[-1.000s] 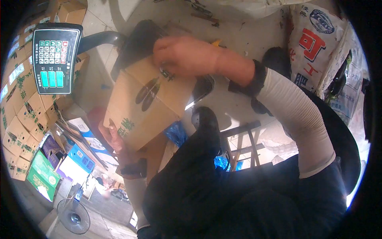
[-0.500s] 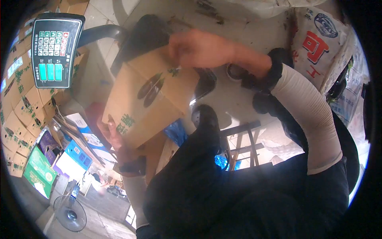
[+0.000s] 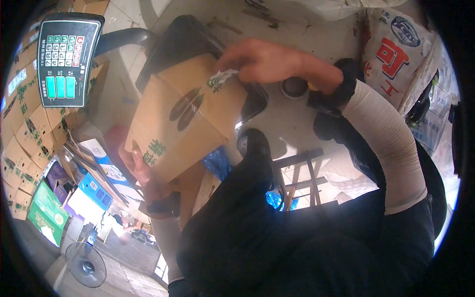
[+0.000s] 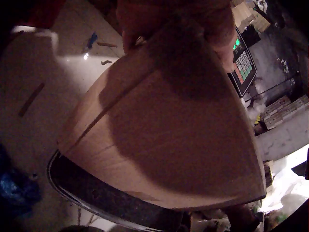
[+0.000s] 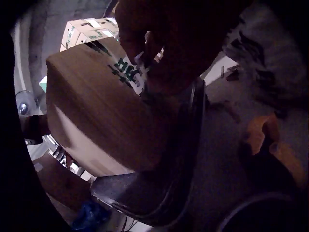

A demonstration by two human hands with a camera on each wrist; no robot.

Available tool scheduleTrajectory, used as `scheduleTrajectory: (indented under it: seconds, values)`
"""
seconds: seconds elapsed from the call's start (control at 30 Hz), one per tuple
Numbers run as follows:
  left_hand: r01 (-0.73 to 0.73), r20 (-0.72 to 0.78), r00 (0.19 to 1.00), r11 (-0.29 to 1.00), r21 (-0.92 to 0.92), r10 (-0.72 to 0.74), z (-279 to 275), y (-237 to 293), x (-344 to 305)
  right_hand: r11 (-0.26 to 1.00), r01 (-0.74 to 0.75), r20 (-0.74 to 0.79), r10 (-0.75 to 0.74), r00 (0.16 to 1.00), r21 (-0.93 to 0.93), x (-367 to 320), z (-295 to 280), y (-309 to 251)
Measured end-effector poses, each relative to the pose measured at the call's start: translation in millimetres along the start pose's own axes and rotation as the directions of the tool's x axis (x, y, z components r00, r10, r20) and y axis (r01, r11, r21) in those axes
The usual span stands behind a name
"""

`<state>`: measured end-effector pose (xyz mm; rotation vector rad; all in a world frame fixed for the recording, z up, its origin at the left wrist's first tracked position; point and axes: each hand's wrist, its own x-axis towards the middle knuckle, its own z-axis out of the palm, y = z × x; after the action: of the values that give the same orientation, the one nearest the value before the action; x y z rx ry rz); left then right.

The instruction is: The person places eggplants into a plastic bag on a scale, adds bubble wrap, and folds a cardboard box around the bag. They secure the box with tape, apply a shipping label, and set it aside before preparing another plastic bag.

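A cardboard box [image 3: 183,119] with green print and a dark picture sits tilted on the black scale platform [image 3: 173,42]. My left hand [image 3: 138,163] grips its near left corner, thumb on the printed face. In the left wrist view that hand [image 4: 178,24] is at the top, with the plain side of the box below it. At the opposite edge, my right hand [image 3: 264,62] pinches a wrinkled strip of clear tape [image 3: 225,76]. The right wrist view has the tape [image 5: 141,77] running down from the fingertips onto the box beside the green print.
The scale's display [image 3: 69,62] stands at left on a curved post. Stacked printed boxes [image 3: 29,128] are behind it. A tape roll [image 3: 294,88] lies on the floor beyond my right wrist. A white sack [image 3: 396,54] stands at right, a stool [image 3: 302,178] below.
My right hand has moved right from over the box's printed face to its edge, uncovering green print and wrinkled tape. The left hand keeps its grip on the box corner.
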<state>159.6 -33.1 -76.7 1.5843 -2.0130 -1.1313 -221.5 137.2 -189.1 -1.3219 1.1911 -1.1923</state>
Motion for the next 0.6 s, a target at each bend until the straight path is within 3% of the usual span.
scheduleTrajectory:
  seconds: [0.03, 0.07, 0.1, 0.23, 0.3, 0.33, 0.4, 0.6]
  values:
    - [0.000, 0.003, 1.000, 1.000, 0.003, 0.000, 0, 1, 1, 1.000, 0.001, 0.002, -0.001, 1.000, 0.000, -1, 0, 0]
    - [0.000, 0.006, 1.000, 1.000, 0.005, 0.000, 0, 1, 1, 0.947, -0.184, 0.073, 0.170, 0.983, 0.264, -2, -2, -5]
    - [0.001, 0.005, 1.000, 1.000, 0.004, -0.001, 0, -1, 2, 0.793, -0.362, 0.185, 0.312, 0.932, 0.490, -3, -2, -8]
    - [-0.044, -0.004, 0.999, 0.999, -0.012, 0.044, 0, -5, 3, 0.834, -0.388, 0.144, 0.361, 0.922, 0.392, -4, 14, 2]
    - [-0.028, -0.003, 1.000, 0.999, -0.033, 0.028, 3, -2, 2, 0.976, -0.169, -0.033, 0.175, 0.984, 0.134, -6, 24, 8]
    - [-0.005, -0.005, 1.000, 1.000, -0.025, 0.005, 5, 4, 0, 0.976, -0.171, -0.034, 0.177, 0.984, 0.133, -7, 25, 7]
    - [0.019, -0.003, 1.000, 1.000, -0.020, -0.019, 6, 10, -1, 0.922, -0.302, -0.017, 0.315, 0.949, 0.240, -8, 25, 2]
    - [-0.022, -0.020, 1.000, 0.997, 0.071, 0.023, 11, 14, -3, 0.843, -0.464, 0.103, 0.454, 0.885, 0.273, -8, 18, -10]
